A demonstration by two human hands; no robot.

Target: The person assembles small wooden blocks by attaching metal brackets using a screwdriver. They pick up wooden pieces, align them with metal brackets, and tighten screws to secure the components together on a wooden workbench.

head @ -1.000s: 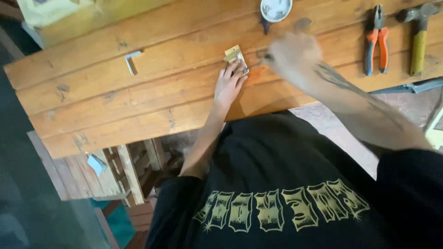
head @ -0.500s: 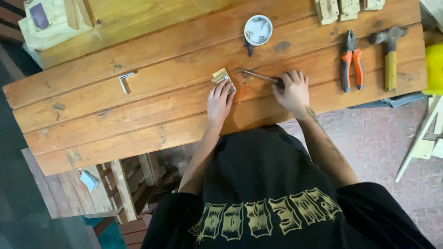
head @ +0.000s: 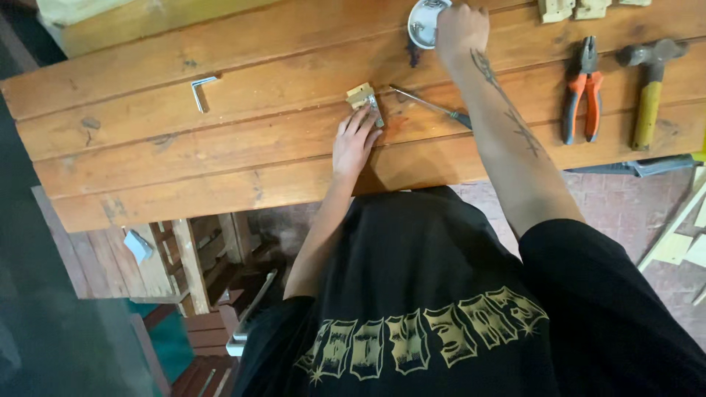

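My left hand (head: 354, 141) lies flat on the wooden workbench (head: 220, 147), its fingertips pressing on a small pale wood block with a metal bracket (head: 363, 98). My right hand (head: 460, 28) reaches to the far edge and rests on a small round white dish (head: 421, 23); whether it pinches anything from the dish is hidden. A screwdriver (head: 430, 107) lies loose on the bench between the two hands, just right of the block.
An L-shaped metal bracket (head: 201, 90) lies at the left. Orange-handled pliers (head: 581, 90) and a yellow-handled hammer (head: 650, 90) lie at the right. Small wood pieces (head: 577, 9) sit at the far edge. Wooden frames and a brick floor lie below the bench.
My right hand let go of the screwdriver and moved up to the white dish. The screwdriver now lies on the bench. My left hand stayed on the block.
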